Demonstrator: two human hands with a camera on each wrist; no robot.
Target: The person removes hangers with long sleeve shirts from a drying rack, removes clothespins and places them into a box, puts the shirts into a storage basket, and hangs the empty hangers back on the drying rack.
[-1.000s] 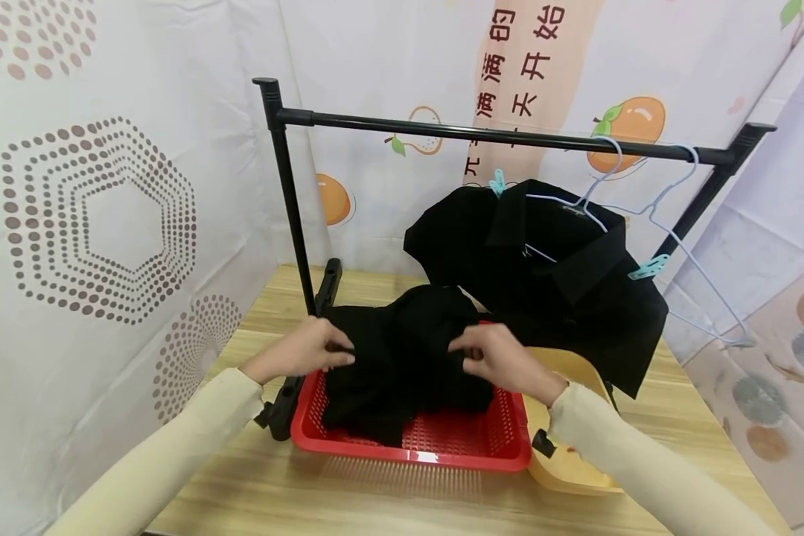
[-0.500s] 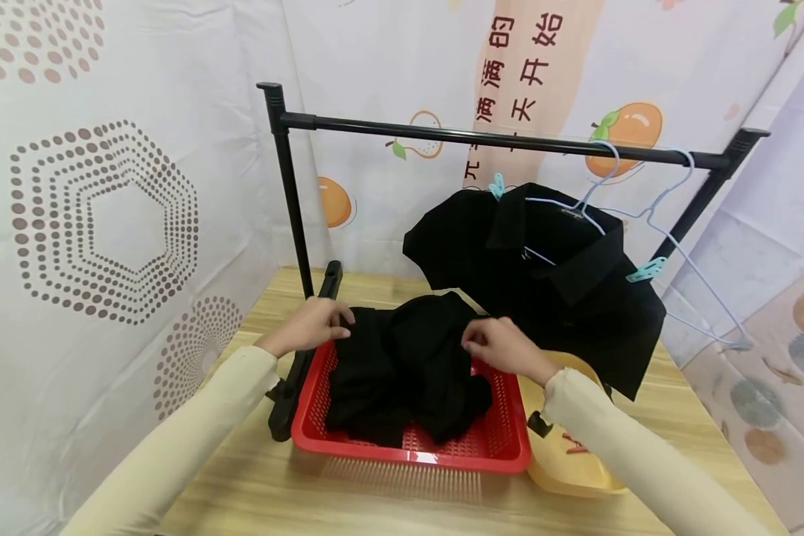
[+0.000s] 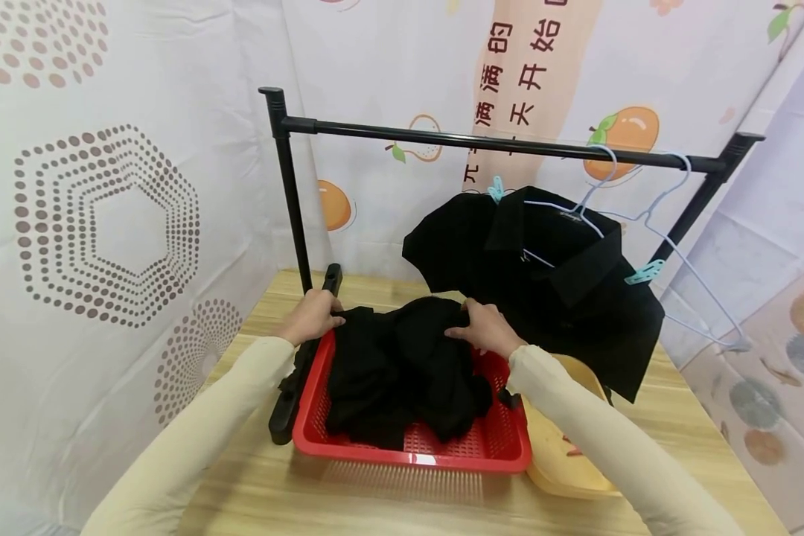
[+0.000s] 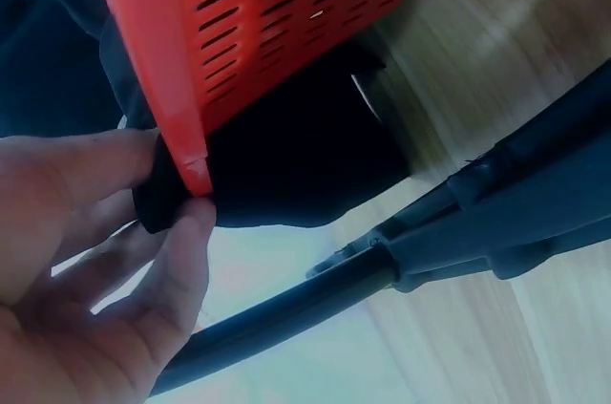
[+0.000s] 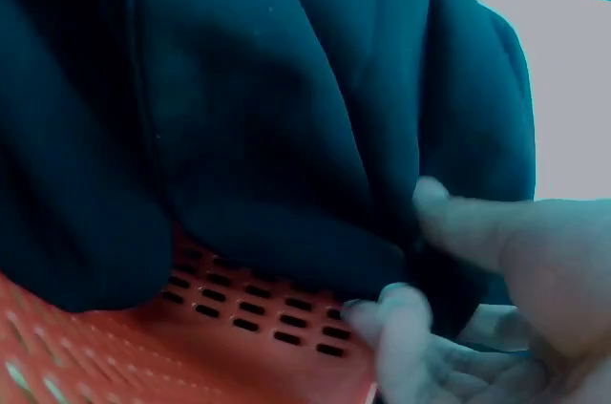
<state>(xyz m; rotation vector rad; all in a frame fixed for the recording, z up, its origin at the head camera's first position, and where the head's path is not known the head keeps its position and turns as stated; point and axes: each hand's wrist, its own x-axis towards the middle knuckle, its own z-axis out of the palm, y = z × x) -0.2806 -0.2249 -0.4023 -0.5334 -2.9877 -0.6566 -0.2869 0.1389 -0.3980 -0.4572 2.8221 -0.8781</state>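
The black garment (image 3: 402,372) is heaped in the red basket (image 3: 358,451), toward the left edge of the tabletop (image 3: 348,514); along the basket's far side it is pinched by the left hand (image 3: 310,316) and right hand (image 3: 487,327).

Place: a home-style laundry corner — whether inside an actual home, cannot tell
Sides: dotted and fruit-printed curtains (image 3: 382,89), Chinese lettering at the back
Drying: black clothes rack (image 3: 442,139), pale-blue hangers (image 3: 646,216), a black shirt (image 3: 502,275), turquoise pegs (image 3: 645,272)
Table: wood-grain tabletop (image 3: 254,491) — red basket (image 3: 412,458) holding black cloth (image 3: 402,365)
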